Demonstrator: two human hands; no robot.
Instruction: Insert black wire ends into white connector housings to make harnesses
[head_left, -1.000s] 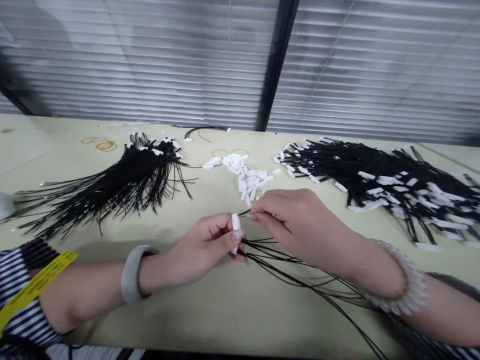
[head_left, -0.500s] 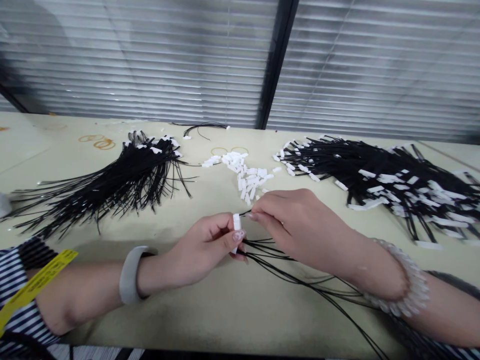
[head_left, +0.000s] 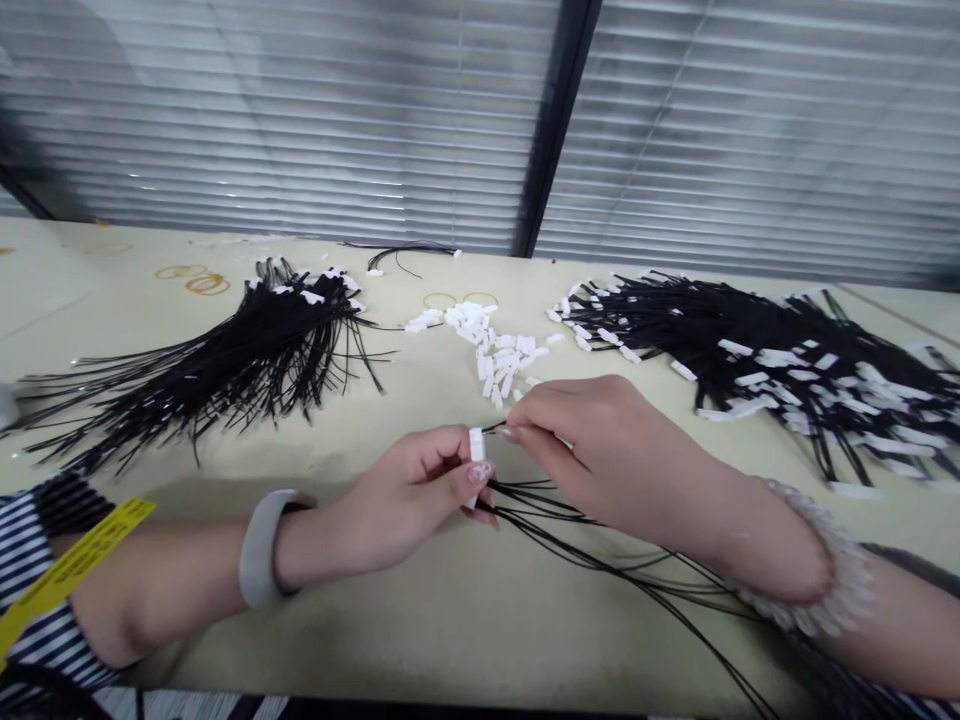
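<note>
Between the thumb and fingers of my left hand is a white connector, held upright near the middle of the view. Several black wires run from its lower part toward the bottom right. My right hand is just right of the connector, its thumb and index finger pinched on the end of a black wire. The wire's tip is close to the connector's upper part; whether it has entered is too small to tell. Beyond my hands lies a pile of loose white connectors.
A bundle of black wires lies at the left. At the right is a larger heap of black wires with white connectors. Rubber bands and a small wire harness are near the back edge, before window blinds.
My hands hold nearly the same pose, with a very slight shift to the right. The connector and the pinched wire remain in my fingers.
</note>
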